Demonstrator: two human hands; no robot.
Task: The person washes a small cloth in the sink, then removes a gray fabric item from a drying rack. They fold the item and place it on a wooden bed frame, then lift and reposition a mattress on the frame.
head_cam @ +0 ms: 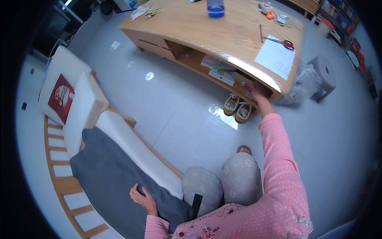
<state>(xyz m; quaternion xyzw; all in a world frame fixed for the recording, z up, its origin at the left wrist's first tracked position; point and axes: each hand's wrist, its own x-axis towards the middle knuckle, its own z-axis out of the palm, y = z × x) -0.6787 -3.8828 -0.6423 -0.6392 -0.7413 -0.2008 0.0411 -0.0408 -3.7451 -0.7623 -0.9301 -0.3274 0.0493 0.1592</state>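
My right hand [258,90] reaches into the open shelf [194,63] under a wooden coffee table [191,24], at its right end; its fingers lie in shadow, so whether they hold anything is hidden. Just left of it are a small red and white packet [247,86] and a white box [221,77]. My left hand [142,197] rests with fingers apart and slightly bent on a dark grey cloth [116,173] spread over the sofa. On the tabletop, red-handled scissors [288,45] lie across the top of a white paper sheet [276,58], beside a thin reddish-brown pencil [261,33].
Yellow shoes [243,112] stand on the floor below the shelf. A grey plastic stool [323,74] and a clear plastic bag [306,82] are right of the table. The sofa's wooden frame [68,185] runs along the left. A blue bottle [215,9] stands on the tabletop.
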